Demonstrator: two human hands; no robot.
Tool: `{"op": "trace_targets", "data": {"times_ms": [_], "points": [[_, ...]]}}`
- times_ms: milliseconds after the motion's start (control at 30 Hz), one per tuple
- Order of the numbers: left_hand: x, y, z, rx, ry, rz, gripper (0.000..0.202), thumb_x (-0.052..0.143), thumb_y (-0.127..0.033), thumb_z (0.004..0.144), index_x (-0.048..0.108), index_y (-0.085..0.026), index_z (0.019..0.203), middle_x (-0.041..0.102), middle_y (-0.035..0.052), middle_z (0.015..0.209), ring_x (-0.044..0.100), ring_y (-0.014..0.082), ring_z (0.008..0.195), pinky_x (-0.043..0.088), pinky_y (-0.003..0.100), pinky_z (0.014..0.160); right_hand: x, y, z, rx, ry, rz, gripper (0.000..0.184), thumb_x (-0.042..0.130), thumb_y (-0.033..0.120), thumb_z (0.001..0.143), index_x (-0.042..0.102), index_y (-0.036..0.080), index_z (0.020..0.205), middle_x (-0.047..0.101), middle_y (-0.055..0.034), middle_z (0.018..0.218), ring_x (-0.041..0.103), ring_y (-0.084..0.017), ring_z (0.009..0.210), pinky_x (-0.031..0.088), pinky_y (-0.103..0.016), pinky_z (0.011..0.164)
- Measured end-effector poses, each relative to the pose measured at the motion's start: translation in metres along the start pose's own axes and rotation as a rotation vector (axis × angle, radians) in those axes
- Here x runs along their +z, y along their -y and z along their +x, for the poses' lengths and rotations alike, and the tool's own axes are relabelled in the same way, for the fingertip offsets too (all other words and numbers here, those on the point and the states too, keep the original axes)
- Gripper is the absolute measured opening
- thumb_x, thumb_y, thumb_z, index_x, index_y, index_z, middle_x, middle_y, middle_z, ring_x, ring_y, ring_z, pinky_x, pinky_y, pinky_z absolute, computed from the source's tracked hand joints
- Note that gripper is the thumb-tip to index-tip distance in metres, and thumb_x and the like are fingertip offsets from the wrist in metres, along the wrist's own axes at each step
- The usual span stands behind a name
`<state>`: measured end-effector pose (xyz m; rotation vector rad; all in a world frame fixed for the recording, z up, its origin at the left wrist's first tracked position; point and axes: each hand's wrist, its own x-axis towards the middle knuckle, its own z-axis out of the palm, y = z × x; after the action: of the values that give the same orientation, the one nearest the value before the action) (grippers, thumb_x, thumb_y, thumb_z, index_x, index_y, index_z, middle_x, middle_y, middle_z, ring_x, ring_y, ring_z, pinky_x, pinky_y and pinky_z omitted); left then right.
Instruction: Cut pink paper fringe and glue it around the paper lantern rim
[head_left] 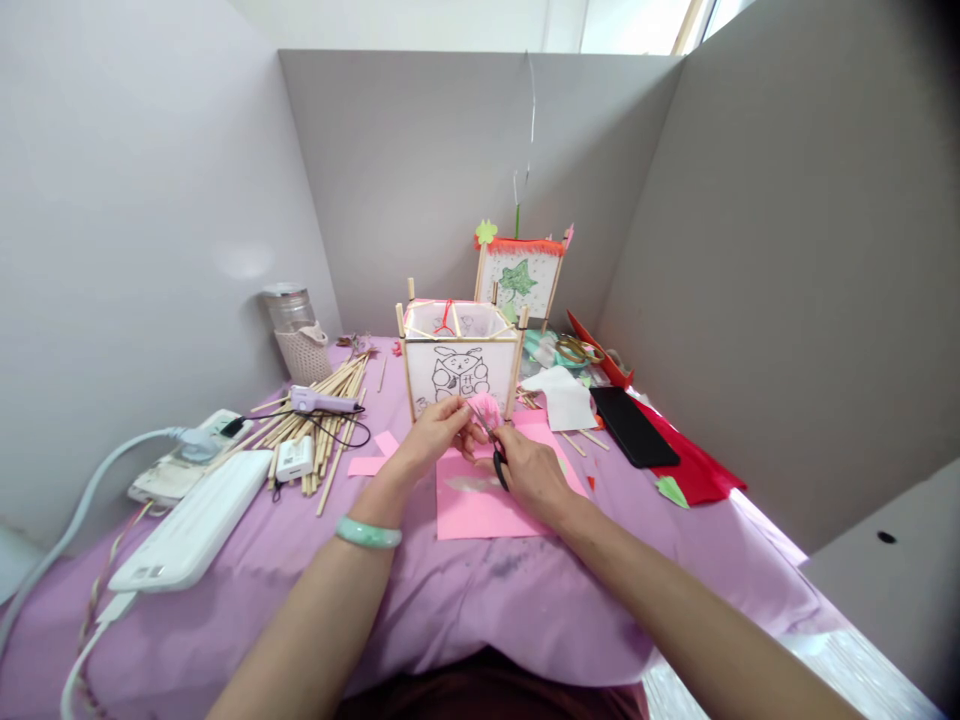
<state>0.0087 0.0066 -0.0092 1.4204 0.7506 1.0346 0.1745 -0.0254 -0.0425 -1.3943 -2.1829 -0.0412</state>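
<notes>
Pinching one pink piece (487, 404) in my left hand (450, 425), thumb and fingertips closed on its edge, I grip one pair of scissors (500, 468) in my right hand (529, 470), fingers wrapped at the black handle. The blades point at the piece and come right up to it; from this feed I cannot tell whether they are parted. Both hands sit above one pink sheet (480, 515), the piece just in front of the nearer lantern (461, 370). I count two pink strips (367, 466) lying close together left of the sheet, and one bangle (368, 533) on my left wrist.

Two lanterns stand upright: the nearer shows four post tips, one red string and a line-drawn animal; the farther (519, 290) carries one green leaf drawing and an orange fringe. On my left are one jar (291, 312) in a knitted sleeve, one glue gun (324, 401) resting on a pile of sticks (341, 385) too tangled to count, one small white adapter (295, 458) and one long white box (191, 520). On my right lie one white scrap (562, 398), one phone (634, 427), one red cloth (697, 460) partly beneath it, and one green cutout (672, 491). One purple tablecloth (420, 610) spreads under everything.
</notes>
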Motion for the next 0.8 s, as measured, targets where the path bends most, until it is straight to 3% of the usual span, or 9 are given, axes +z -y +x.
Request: {"op": "trace_targets", "data": {"times_ms": [533,800], "points": [[0.0013,-0.0015,-0.0042,-0.046,0.076,0.061,0.027,0.054,-0.041,0.082,0.046,-0.016,0.076,0.065,0.0031,0.064,0.054,0.0096,0.044,0.047,0.023,0.046,-0.0046,0.0029,0.0000,0.023,0.010,0.003,0.020,0.049,0.032,0.088,0.052,0.017,0.100,0.066,-0.0043,0.091,0.062,-0.018,0.080,0.032,-0.024,0.057],[0.0012,-0.0013,-0.0030,-0.054,0.079,0.036,0.027,0.056,-0.041,0.081,0.047,-0.016,0.077,0.064,0.0019,0.062,0.054,0.0091,0.044,0.046,0.022,0.046,-0.0053,0.0041,0.0018,0.039,0.035,0.006,0.026,0.053,0.040,0.087,0.052,0.017,0.100,0.067,-0.0043,0.088,0.064,-0.019,0.080,0.033,-0.024,0.057]]}}
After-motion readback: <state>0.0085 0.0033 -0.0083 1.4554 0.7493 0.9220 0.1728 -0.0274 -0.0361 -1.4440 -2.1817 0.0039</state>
